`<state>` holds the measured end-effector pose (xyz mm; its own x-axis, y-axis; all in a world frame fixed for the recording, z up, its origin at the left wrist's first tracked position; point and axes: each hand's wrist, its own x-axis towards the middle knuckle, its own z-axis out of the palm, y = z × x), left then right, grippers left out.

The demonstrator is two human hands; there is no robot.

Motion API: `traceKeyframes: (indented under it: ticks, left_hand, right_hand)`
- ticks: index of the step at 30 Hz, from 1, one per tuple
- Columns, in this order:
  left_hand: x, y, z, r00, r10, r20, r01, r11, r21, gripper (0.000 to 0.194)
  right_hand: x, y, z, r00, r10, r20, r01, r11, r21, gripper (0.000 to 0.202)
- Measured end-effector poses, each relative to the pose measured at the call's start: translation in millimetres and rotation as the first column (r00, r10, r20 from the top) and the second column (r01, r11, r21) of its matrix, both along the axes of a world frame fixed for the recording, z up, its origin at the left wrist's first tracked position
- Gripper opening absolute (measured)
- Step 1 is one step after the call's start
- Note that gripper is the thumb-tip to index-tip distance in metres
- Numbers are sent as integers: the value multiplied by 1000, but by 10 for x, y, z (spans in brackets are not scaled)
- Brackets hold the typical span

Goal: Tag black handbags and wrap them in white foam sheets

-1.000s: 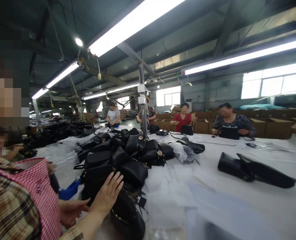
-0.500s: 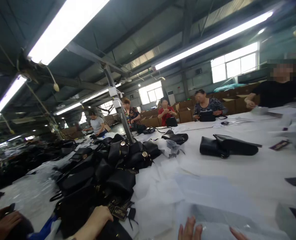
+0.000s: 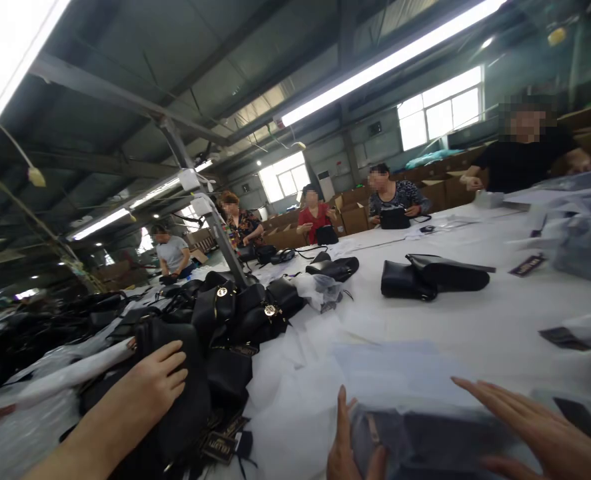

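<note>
At the bottom right lies a dark item in a clear plastic bag point(image 3: 425, 433), blurred and partly cut off by the frame. My left hand point(image 3: 348, 443) is at its left end, thumb over the plastic and fingers along the edge. My right hand point(image 3: 540, 427) hovers over the right end with its fingers stretched out and apart. White tissue sheets point(image 3: 295, 393) lie just beyond and left of the package. On the left, a co-worker's hand point(image 3: 158, 373) reaches in and rests on a black handbag point(image 3: 188, 400).
Many black handbags point(image 3: 215, 307) are heaped at the left. Another black bag point(image 3: 435, 277) lies on the white table point(image 3: 355, 297), with a dark tag point(image 3: 528, 265) to its right. A metal post point(image 3: 222, 240) rises at the table. Several co-workers stand opposite; cardboard boxes point(image 3: 352, 220) are behind.
My view has swung right. The plastic-bagged item now shows dark between my hands, and more of my right hand is visible. The co-worker's hand has moved up from the tags onto a black handbag.
</note>
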<state>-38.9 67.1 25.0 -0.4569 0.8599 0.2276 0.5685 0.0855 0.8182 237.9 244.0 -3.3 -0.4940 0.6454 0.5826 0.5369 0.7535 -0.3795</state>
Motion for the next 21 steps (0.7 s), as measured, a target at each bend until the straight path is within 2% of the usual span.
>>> traceKeyframes:
  ticks: [2,5,7,9,12,14,16,18,21]
  left_hand:
    - [35,28,70,998,28,48,-25,998,-55,87]
    - [54,44,149,993,93,76,-82,987,-136,75]
    - [21,83,169,994,93,62,-81,981,-174,68]
    - [-23,135,190,995,91,31,-82,973,-217,66]
    - [-44,192,327,993,108,-48,-117,965,-237,66]
    - [6,235,524,986,132,-97,-151,964,-219,64]
    - [119,325,785,985,126,-119,-144,977,-156,63]
    - [294,493,1063,990,61,-129,-67,997,-36,63]
    - [672,895,1395,972,-173,-158,196,971,141,61]
  right_hand:
    - [150,-16,106,992,61,113,-42,985,-167,74]
    - [200,-154,449,980,126,155,-45,895,-443,62]
    - [123,-201,674,984,157,88,-92,859,-503,54]
    - [37,-200,828,982,186,26,-145,842,-520,34]
    - [0,-208,975,985,168,-24,-160,867,-472,19]
    - [63,-235,1086,989,136,-54,-146,903,-403,19]
    - [205,-265,1241,992,83,-90,-107,942,-317,25]
    - [428,-294,1428,992,-13,-125,-17,972,-236,31]
    - [892,-359,1687,964,-228,-140,204,965,-166,35]
